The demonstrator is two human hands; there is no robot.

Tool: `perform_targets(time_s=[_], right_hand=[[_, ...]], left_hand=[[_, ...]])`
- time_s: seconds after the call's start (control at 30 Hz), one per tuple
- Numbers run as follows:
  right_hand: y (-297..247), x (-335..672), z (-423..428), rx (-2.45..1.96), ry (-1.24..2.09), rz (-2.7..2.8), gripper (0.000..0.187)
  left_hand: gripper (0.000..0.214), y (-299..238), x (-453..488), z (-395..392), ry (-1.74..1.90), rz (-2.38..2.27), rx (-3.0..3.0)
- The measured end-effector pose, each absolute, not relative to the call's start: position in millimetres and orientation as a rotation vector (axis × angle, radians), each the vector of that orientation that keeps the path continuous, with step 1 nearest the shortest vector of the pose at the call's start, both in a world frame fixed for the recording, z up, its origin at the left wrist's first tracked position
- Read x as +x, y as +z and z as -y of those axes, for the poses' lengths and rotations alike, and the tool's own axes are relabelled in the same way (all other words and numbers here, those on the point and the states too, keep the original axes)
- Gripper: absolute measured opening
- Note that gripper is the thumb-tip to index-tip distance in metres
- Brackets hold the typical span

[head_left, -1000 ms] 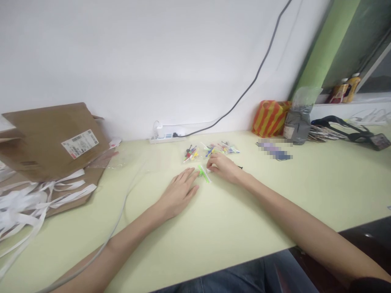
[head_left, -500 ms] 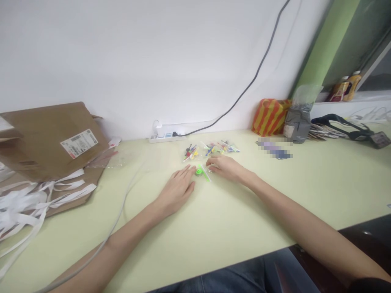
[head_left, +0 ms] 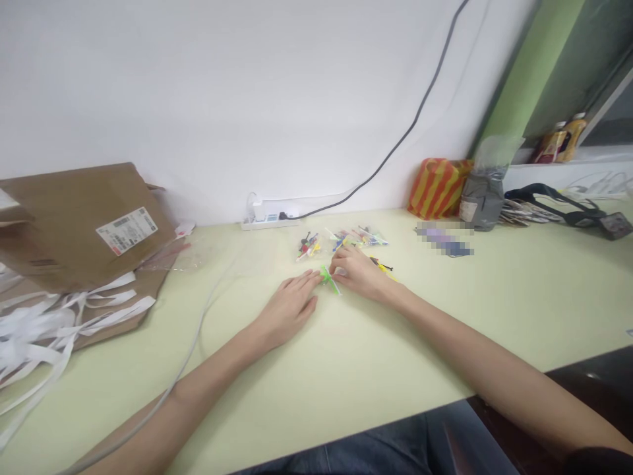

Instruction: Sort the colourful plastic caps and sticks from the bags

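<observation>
Small bright green plastic parts with a thin whitish stick (head_left: pixel 332 282) lie on the table between my two hands. My left hand (head_left: pixel 293 303) rests flat with its fingers stretched out, the fingertips touching the left side of the green piece. On the other side, my right hand (head_left: pixel 360 274) is bent, its thumb and fingertips drawn together at the stick's upper right. Whatever is in that pinch is hidden. Yellow and black small parts (head_left: pixel 383 266) show just beyond the right hand. Behind lie clear bags of coloured plastic parts (head_left: pixel 309 247).
A power strip (head_left: pixel 271 223) with a dark cable stands against the wall. At left are a cardboard box (head_left: pixel 74 231), white strips (head_left: pixel 44 330) and a grey cable (head_left: pixel 200 330) crossing over my left forearm. A striped bag (head_left: pixel 438 188) and a grey bag (head_left: pixel 482 198) stand at back right.
My right hand has moved slightly left, up to the green piece, uncovering the yellow and black parts behind it. My left fingertips have shifted a little right and now cover more of the round green part.
</observation>
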State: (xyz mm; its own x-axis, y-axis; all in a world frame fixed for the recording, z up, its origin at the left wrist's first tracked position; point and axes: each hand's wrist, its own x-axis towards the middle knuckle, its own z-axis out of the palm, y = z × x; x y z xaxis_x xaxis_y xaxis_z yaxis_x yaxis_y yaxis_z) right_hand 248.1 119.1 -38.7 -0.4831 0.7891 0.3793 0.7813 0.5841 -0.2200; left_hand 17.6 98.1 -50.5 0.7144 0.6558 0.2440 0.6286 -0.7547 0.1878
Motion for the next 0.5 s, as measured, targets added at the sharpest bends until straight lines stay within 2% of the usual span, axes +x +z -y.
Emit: perform_targets(time_s=[0.5], right_hand=[[-44.6,248.3,-122.3,-1.204,0.093,2.39,0.008]], left_hand=[[0.048,-50.3,18.0,-97.9,0.467,-1.04,2.814]])
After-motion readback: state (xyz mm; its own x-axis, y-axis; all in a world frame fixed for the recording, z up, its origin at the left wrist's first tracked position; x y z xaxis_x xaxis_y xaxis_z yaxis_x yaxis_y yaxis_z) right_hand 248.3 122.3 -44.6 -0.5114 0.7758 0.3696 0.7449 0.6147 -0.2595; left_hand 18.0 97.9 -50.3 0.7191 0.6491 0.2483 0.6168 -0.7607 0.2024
